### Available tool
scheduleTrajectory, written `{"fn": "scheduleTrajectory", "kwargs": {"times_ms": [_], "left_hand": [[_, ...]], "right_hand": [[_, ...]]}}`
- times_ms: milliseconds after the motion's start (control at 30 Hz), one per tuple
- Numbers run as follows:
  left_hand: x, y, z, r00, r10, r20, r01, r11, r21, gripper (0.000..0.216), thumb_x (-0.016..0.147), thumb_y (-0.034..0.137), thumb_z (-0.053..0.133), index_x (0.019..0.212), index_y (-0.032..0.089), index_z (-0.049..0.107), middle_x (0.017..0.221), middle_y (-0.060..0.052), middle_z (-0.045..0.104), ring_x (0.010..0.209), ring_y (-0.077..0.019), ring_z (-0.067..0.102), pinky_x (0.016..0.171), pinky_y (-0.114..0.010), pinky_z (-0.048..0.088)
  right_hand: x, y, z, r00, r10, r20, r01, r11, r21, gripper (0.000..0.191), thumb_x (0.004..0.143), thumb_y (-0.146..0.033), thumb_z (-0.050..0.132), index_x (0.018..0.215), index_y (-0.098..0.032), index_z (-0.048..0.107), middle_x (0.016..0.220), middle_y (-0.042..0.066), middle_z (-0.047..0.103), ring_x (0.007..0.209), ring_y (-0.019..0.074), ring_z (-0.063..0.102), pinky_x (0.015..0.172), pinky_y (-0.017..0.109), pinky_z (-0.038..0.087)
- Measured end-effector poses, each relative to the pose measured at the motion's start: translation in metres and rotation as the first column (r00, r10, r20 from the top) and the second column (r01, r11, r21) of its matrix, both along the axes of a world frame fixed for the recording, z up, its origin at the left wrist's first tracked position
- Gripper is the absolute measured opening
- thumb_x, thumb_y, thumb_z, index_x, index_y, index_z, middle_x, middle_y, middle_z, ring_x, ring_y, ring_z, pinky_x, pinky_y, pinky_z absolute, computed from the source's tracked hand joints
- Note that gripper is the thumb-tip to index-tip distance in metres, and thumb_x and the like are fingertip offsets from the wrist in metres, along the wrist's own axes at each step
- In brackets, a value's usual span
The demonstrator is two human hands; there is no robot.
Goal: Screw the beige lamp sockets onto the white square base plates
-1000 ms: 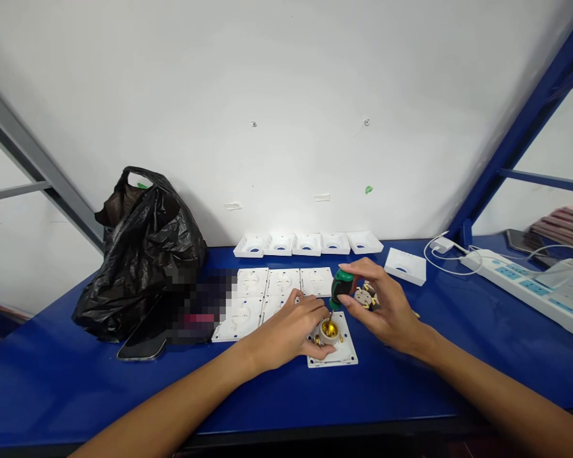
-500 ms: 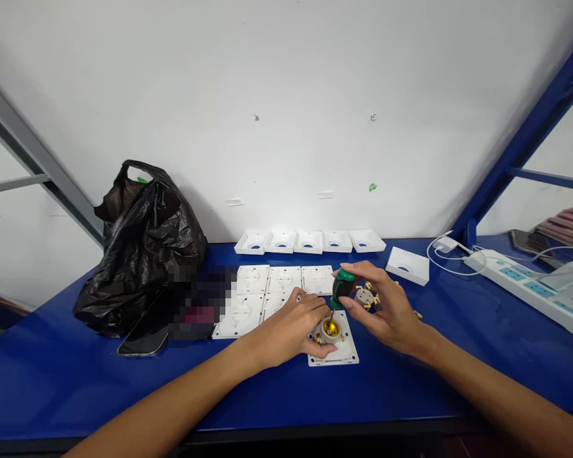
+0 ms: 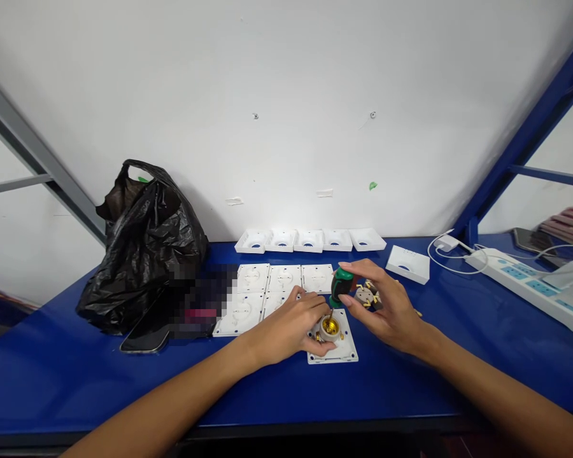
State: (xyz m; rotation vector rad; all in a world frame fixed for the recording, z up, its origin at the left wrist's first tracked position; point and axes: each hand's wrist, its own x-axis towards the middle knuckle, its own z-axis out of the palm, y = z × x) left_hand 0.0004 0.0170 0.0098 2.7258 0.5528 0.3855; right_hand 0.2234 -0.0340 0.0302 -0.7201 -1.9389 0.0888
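A stubby green-and-black screwdriver is pinched in my right hand, between thumb and fingertips. Its shaft points down into the brass-lined lamp socket, which sits on a square white base plate. My left hand is closed round the left side of the socket, the thumb in front and the fingers behind it, close to the shaft. The screw end of the shaft is hidden inside the socket. Behind my right hand lie loose round socket parts with brass tabs.
White square plates lie in rows behind my left hand. Several white covers line the wall, and one cover lies apart. A black plastic bag and a phone are left; a power strip with cables is right.
The view shifts very slightly. Both hands keep their places, and the screwdriver stays in the socket with its handle tilted a touch differently.
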Motion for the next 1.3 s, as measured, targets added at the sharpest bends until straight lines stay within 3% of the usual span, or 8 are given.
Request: {"fn": "scheduleTrajectory", "kwargs": {"times_ms": [267,500,733,1067,1300], "left_hand": [[0.0,0.001,-0.001,1.0,-0.005,-0.01,0.005,1.0,0.012,0.032,0.092,0.041,0.084,0.098,0.019,0.061,0.099,-0.003,0.066,0.093,-0.0254,0.064,0.101,-0.042,0.04],[0.0,0.001,-0.001,1.0,-0.01,-0.014,0.01,1.0,0.013,0.032,0.092,0.04,0.084,0.098,0.02,0.059,0.098,-0.002,0.066,0.093,-0.0245,0.064,0.1,-0.04,0.039],[0.001,0.001,0.0,1.0,-0.007,-0.007,0.007,1.0,0.028,0.035,0.09,0.04,0.087,0.096,0.019,0.059,0.095,-0.001,0.066,0.086,-0.0219,0.062,0.099,-0.039,0.039],[0.0,0.003,-0.005,1.0,-0.023,0.012,0.023,0.998,0.059,0.035,0.092,0.045,0.084,0.096,0.02,0.06,0.097,-0.003,0.066,0.091,-0.0247,0.063,0.1,-0.041,0.038],[0.0,0.003,-0.007,0.999,-0.019,0.026,0.017,0.998,0.066,0.036,0.09,0.044,0.086,0.099,0.02,0.061,0.098,-0.002,0.066,0.092,-0.0246,0.063,0.099,-0.04,0.038]], "right_hand": [[0.001,-0.001,-0.001,0.999,-0.029,0.015,0.029,1.0,-0.005,0.057,0.101,-0.016,0.066,0.152,-0.032,0.048,0.11,0.005,0.068,0.089,0.0211,0.066,0.074,0.038,0.061],[0.0,0.0,-0.002,0.998,-0.05,0.024,0.051,0.998,-0.023,0.058,0.103,-0.017,0.063,0.156,-0.032,0.045,0.123,0.008,0.073,0.091,0.0207,0.069,0.077,0.038,0.063],[0.001,0.002,-0.01,0.997,-0.083,0.001,0.083,0.996,-0.028,0.057,0.103,-0.021,0.064,0.155,-0.031,0.046,0.115,0.007,0.072,0.092,0.0215,0.07,0.075,0.038,0.062],[0.002,0.0,-0.005,0.996,-0.056,0.065,0.062,0.995,-0.084,0.059,0.106,-0.019,0.057,0.161,-0.035,0.04,0.118,0.007,0.073,0.094,0.022,0.07,0.078,0.039,0.064],[0.003,0.0,-0.005,0.996,-0.075,0.039,0.079,0.993,-0.092,0.056,0.105,-0.02,0.06,0.157,-0.033,0.045,0.126,0.009,0.073,0.093,0.0217,0.07,0.081,0.041,0.064]]}}
